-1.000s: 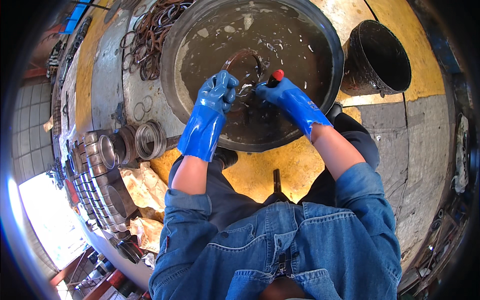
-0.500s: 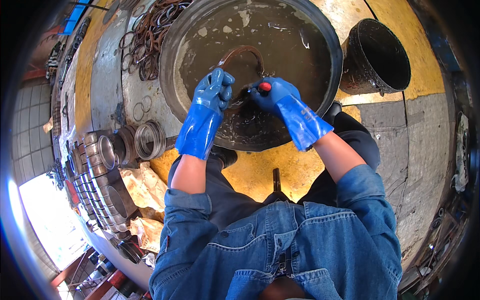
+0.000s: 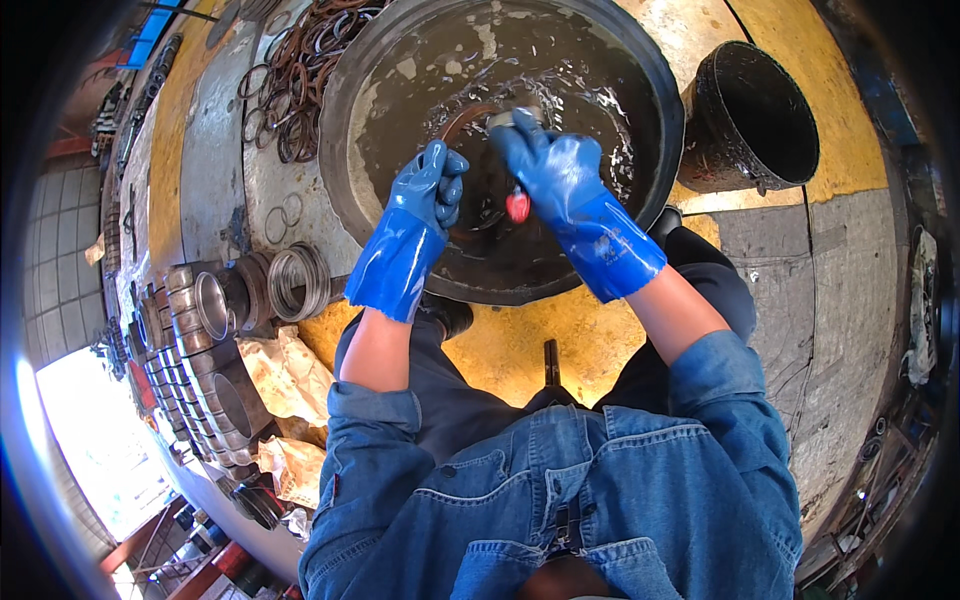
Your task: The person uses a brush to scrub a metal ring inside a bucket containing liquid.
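Observation:
My left hand (image 3: 428,188), in a blue rubber glove, is closed on a rusty brown ring (image 3: 462,122) at the left of a large round basin (image 3: 336,150) of murky water (image 3: 560,70). The ring's far arc shows beyond my fingers; the rest is hidden by the gloves and dark water. My right hand (image 3: 556,165), gloved alike and smeared by motion, grips what looks like a brush with a red handle end (image 3: 517,206). Its pale, blurred head (image 3: 514,118) is at the ring's right side.
A pile of rusty rings (image 3: 300,75) lies left of the basin. Nearer stand bright metal rings (image 3: 300,281), stacked metal cylinders (image 3: 205,370) and brown paper (image 3: 285,375). A black bucket (image 3: 750,120) stands right of the basin.
My right hand has moved away from me and turned, bringing the red handle end toward me. Ripples and splashes have spread in the water. My left hand stays almost in place.

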The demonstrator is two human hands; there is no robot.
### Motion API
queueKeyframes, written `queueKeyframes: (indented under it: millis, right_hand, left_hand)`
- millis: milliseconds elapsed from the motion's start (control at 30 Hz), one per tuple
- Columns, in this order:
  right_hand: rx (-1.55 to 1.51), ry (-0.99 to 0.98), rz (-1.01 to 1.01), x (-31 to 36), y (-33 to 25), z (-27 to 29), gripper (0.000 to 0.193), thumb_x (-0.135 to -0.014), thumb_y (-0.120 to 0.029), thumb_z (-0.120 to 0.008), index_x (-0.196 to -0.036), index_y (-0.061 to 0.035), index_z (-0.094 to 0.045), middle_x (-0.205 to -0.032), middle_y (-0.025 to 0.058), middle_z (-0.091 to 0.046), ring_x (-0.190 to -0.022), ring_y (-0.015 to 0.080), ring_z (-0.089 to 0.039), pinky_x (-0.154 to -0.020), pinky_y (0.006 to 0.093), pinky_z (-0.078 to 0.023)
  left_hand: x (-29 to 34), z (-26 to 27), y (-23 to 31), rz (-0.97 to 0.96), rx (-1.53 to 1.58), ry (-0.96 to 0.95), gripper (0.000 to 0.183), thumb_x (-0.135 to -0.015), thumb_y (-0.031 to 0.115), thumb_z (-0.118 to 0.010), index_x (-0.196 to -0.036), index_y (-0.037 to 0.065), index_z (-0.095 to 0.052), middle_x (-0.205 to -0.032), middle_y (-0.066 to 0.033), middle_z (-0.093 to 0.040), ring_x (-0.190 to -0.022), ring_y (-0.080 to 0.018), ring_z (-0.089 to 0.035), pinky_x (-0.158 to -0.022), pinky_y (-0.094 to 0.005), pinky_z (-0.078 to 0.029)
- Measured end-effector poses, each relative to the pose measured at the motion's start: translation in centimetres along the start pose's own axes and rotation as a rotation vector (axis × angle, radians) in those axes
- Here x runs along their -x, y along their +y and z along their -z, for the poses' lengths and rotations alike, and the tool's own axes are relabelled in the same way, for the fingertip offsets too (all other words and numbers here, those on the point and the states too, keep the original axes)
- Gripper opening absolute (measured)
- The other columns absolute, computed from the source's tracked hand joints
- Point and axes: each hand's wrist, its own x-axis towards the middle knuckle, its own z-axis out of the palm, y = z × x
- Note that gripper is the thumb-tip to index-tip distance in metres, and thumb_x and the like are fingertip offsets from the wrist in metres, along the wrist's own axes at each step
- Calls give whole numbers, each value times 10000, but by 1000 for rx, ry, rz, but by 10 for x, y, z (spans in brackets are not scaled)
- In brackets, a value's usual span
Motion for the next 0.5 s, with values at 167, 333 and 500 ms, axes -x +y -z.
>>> queueKeyframes:
  millis: [167,333,500]
  right_hand:
    - [-761,-146,-455,5,18,-34,255,-862,-283,-726,-1068,-134,-750,-1031,145,-750,-926,315,-733,-801,406,-558]
    - [-1219,-564,-647,10,16,-9,327,-885,-323,-717,-1022,-28,-750,-891,128,-741,-801,203,-692,-739,345,-527]
    - [-2000,-560,-776,18,5,-5,221,-907,-179,-721,-1001,21,-736,-882,100,-742,-711,166,-677,-627,294,-514]
  left_hand:
    - [-1,-1,-2,-74,-74,-25,331,-1049,402,-569,-937,106,-663,-649,15,-536,-486,-60,-395,-448,-212,-302]
    - [1,2,-3,-141,-94,20,357,-1061,400,-544,-942,74,-631,-602,-7,-523,-422,-74,-387,-402,-225,-302]
    - [-3,-2,-4,-176,-109,1,355,-1066,393,-536,-945,73,-626,-594,-9,-521,-419,-76,-381,-401,-223,-301]
